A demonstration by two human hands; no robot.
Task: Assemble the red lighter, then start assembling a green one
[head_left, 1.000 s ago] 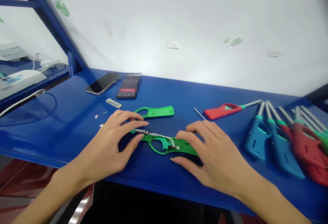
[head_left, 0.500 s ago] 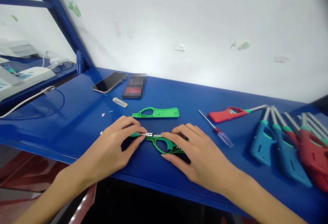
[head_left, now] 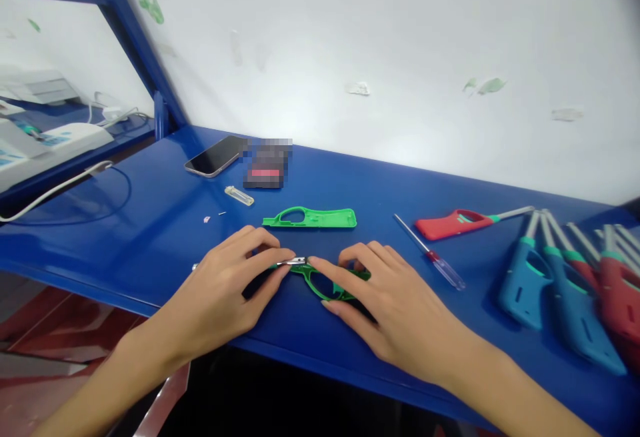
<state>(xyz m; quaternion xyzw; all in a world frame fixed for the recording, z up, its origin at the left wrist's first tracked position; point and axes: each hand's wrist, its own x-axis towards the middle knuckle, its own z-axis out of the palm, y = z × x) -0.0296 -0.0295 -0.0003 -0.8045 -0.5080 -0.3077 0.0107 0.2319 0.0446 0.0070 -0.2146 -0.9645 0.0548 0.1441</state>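
Observation:
My left hand [head_left: 233, 280] is closed, thumb and forefinger pinching a slim metal tube [head_left: 296, 261] at the front end of an opened green lighter casing [head_left: 311, 282]. My right hand [head_left: 387, 300] grips the casing's body, thumb at its near edge. Its forefinger tip presses where the tube meets the casing; most of the body and the inner parts lie hidden under this hand. Just beyond, the matching green casing half [head_left: 333, 218] rests with its hollow side up.
A screwdriver [head_left: 447, 270] and a red lighter [head_left: 443, 226] lie right of my hands, then several blue lighters [head_left: 525, 290] and red ones. Farther left are a clear plastic piece [head_left: 239, 195], tiny parts, a phone [head_left: 217, 156] and a blurred dark packet [head_left: 267, 164].
My right forefinger has shifted left onto the joint between tube and casing, covering the thin pale piece seen there before. The view has turned slightly.

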